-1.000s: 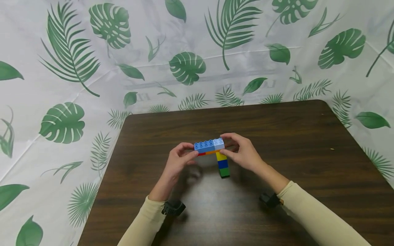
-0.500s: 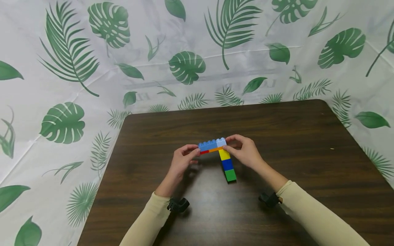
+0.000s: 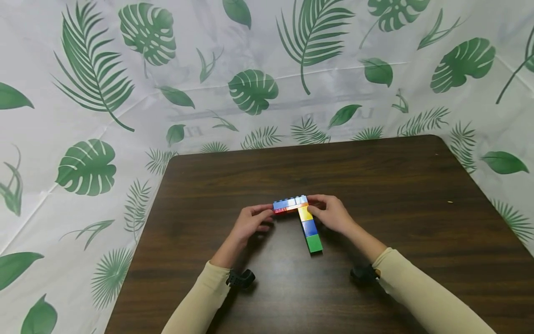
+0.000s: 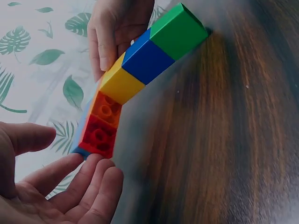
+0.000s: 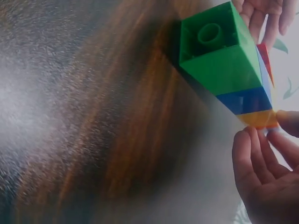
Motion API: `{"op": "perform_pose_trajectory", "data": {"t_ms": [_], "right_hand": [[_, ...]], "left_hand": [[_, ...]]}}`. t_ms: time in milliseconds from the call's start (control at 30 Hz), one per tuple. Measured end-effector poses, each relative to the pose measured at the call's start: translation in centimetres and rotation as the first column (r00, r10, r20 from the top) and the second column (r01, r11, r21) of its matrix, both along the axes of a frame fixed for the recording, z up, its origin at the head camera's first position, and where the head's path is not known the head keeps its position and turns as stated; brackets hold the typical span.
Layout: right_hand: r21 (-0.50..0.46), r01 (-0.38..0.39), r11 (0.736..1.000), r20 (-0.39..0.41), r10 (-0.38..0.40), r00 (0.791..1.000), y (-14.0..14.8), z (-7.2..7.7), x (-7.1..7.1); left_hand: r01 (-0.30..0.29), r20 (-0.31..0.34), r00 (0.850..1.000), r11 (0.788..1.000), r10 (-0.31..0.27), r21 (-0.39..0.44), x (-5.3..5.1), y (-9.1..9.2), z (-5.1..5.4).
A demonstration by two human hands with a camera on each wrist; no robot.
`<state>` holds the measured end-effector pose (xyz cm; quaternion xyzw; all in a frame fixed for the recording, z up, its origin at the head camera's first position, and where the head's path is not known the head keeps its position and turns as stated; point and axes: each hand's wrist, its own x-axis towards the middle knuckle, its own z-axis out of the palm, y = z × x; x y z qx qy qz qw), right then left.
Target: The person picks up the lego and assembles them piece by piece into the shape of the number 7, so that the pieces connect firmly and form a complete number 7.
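Observation:
A toy building-brick structure bends at an angle. Its arm has light-blue bricks (image 3: 285, 203) over a red brick (image 4: 99, 137) and an orange brick (image 4: 105, 110). Its column has a yellow brick (image 3: 305, 213), a dark blue brick (image 3: 309, 228) and a green brick (image 3: 314, 243), whose hollow underside shows in the right wrist view. My right hand (image 3: 333, 214) pinches the joint near the yellow brick. My left hand (image 3: 249, 223) touches the red end with its fingertips, its thumb apart from the bricks. Whether the structure touches the table cannot be told.
The dark wood-grain table (image 3: 225, 181) lies under both hands. A white leaf-print sheet (image 3: 200, 41) hangs behind and along its sides. Black straps (image 3: 240, 279) sit on both wrists at the sleeve ends.
The structure has come down and tipped, its column now showing more lengthwise and its green end nearer me. Both hands moved lower with it; the left thumb now stands off the bricks.

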<state>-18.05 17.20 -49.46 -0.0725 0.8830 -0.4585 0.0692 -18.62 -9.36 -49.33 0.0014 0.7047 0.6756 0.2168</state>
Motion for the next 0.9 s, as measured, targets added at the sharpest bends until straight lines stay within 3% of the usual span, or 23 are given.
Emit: {"op": "perform_pose_trajectory", "data": {"t_ms": [133, 267, 500, 900], "right_hand": [[-0.017, -0.005, 1.0, 0.047, 0.006, 0.999, -0.1, -0.5, 0.1], [-0.007, -0.009, 1.0, 0.08, 0.01, 0.997, -0.2, -0.8, 0.1], [0.038, -0.033, 0.999, 0.057, 0.031, 0.998, -0.2, -1.1, 0.0], [0.013, -0.028, 1.0, 0.129, 0.026, 0.991, 0.0, -1.4, 0.0]], "left_hand": [[0.035, 0.022, 0.999, 0.999, -0.034, -0.027, 0.0, -0.2, -0.1], [0.034, 0.031, 0.999, 0.998, -0.032, -0.059, 0.2, -0.3, -0.3], [0.039, 0.012, 0.999, 0.996, -0.038, -0.083, 0.6, -0.5, -0.7], [0.047, 0.03, 0.999, 0.995, -0.045, -0.093, 0.6, -0.4, -0.6]]}}
